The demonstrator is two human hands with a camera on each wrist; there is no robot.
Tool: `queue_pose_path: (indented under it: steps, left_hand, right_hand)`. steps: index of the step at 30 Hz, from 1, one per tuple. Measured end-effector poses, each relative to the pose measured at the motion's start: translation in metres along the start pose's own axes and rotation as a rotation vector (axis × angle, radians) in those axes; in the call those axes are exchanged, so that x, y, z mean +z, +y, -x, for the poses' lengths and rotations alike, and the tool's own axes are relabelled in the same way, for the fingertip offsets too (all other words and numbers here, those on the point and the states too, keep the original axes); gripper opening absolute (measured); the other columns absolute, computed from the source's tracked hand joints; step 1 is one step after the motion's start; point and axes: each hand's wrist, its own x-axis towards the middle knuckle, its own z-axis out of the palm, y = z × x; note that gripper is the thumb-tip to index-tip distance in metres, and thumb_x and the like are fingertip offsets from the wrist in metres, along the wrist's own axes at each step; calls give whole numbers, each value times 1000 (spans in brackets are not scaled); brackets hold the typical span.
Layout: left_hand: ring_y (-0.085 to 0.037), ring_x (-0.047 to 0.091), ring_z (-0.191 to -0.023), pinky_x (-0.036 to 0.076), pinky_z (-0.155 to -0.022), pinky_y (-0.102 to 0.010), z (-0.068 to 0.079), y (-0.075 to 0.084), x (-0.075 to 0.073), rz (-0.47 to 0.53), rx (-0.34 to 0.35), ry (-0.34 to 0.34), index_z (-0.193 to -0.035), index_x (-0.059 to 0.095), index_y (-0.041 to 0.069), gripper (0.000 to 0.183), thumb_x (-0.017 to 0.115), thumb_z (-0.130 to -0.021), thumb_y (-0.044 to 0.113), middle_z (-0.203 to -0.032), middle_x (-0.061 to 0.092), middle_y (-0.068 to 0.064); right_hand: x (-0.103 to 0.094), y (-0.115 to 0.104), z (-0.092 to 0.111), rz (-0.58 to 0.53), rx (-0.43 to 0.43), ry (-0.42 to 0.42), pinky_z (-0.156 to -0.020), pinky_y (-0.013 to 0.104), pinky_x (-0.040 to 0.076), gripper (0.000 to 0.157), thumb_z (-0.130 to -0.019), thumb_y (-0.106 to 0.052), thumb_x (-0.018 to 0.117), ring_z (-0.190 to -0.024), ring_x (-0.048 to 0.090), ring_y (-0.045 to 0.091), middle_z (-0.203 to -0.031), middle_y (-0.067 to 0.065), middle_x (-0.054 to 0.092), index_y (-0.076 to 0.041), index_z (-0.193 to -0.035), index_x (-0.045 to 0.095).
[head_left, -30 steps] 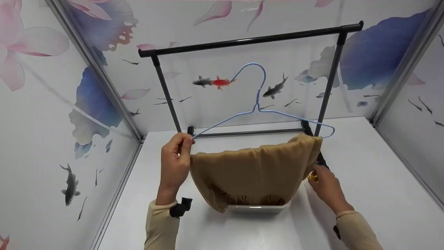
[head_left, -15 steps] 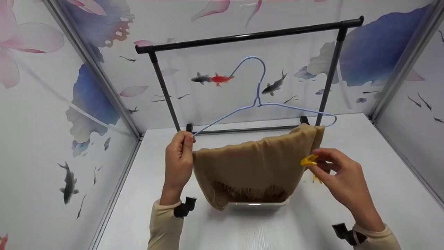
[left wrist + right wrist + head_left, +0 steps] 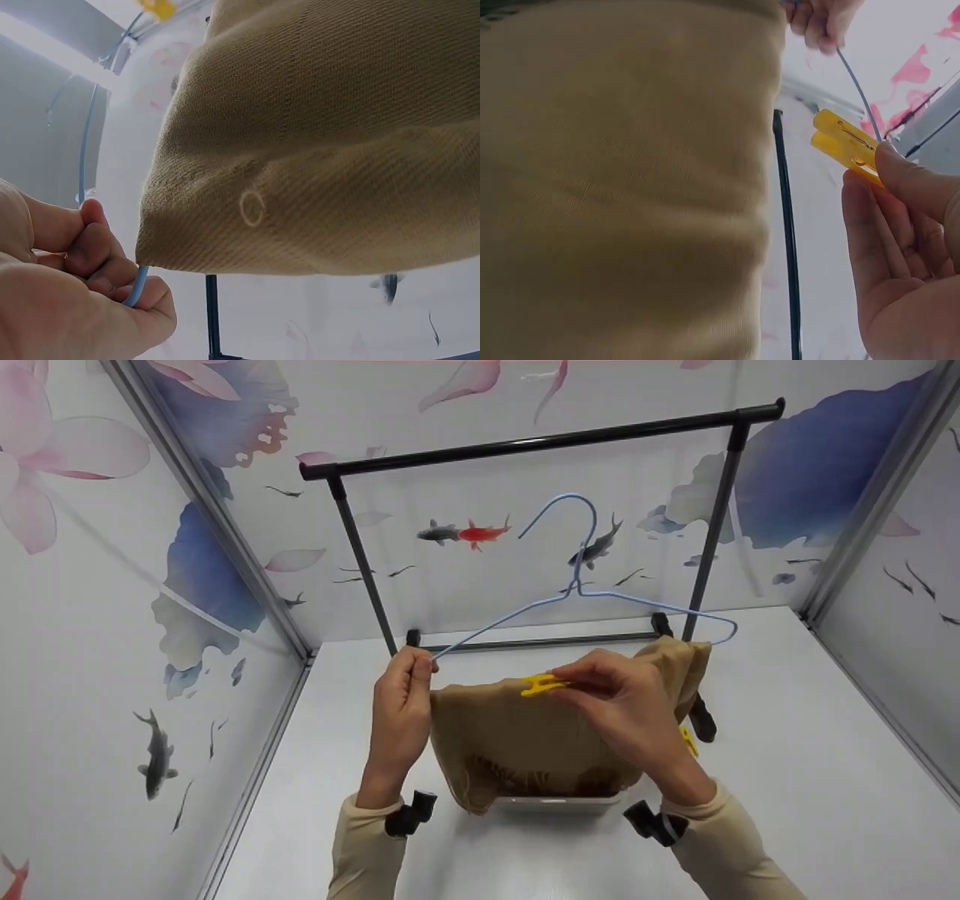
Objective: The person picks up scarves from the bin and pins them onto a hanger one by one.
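Note:
A tan scarf [image 3: 502, 735] with fringed ends lies folded over the bottom bar of a light blue wire hanger [image 3: 576, 579]. My left hand [image 3: 400, 709] grips the hanger's left corner, just beyond the scarf's edge; the blue wire [image 3: 138, 286] shows between its fingers in the left wrist view. Between thumb and fingertips, my right hand [image 3: 634, 709] pinches a yellow clothespin [image 3: 538, 685] near the scarf's top edge. In the right wrist view this clothespin [image 3: 845, 142] stands apart from the cloth. My right forearm partly hides a second yellow clothespin [image 3: 688, 741].
Behind the hanger stands a black clothes rack [image 3: 540, 444], its top bar higher than the hook. A white tray [image 3: 559, 804] sits on the white table [image 3: 525, 862] below the fringe, partly covered by it. Walls printed with fish and flowers enclose the table on several sides.
My right hand has come up from low beside the scarf's right edge, then left across its front, carrying the clothespin. The hanger and left hand have shifted slightly right.

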Motion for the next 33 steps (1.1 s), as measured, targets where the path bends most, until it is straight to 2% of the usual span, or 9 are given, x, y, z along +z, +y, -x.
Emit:
queue_pose_path:
  steps: [6, 11, 19, 28, 33]
  left_hand:
    - [-18, 43, -77, 37, -73, -28, 2, 2, 7, 11, -31, 6, -97, 57, 1, 21, 44, -110, 11, -91, 52, -5]
    - [-21, 48, -85, 39, -79, -31, 2, 4, 11, 18, -44, 10, -98, 57, 1, 19, 45, -110, 10, -93, 53, -7]
    - [-20, 47, -82, 38, -75, -29, 1, 6, 16, 11, -37, 7, -97, 59, 2, 20, 46, -109, 11, -93, 55, -7]
    - [-18, 46, -77, 37, -69, -27, 2, 4, 22, 16, -25, 14, -95, 60, 2, 22, 47, -109, 12, -89, 54, -5]
    - [-16, 45, -75, 36, -67, -26, 4, -1, 24, 23, -29, 27, -92, 59, 2, 23, 48, -109, 13, -84, 50, -2]
  right_hand:
    - [34, 0, -8, -28, -3, -69, -83, 29, 60, 18, -88, -4, 79, -93, 74, 15, -100, -3, 76, -14, -103, 79]
    - [53, -4, -18, -47, -29, -76, -83, 30, 60, 16, -89, -5, 78, -91, 74, 13, -99, -5, 77, -14, -103, 80]
    - [66, -10, -26, 8, -74, -88, -84, 29, 60, 18, -90, -2, 77, -90, 73, 8, -98, -5, 77, -12, -103, 81]
    - [80, 0, -28, 126, -156, -72, -80, 27, 59, 15, -88, 2, 77, -88, 72, 10, -95, 1, 78, -6, -100, 81]
    - [85, 4, -30, 183, -157, -63, -79, 28, 58, 14, -89, 4, 75, -86, 71, 10, -93, 3, 77, -5, -99, 81]
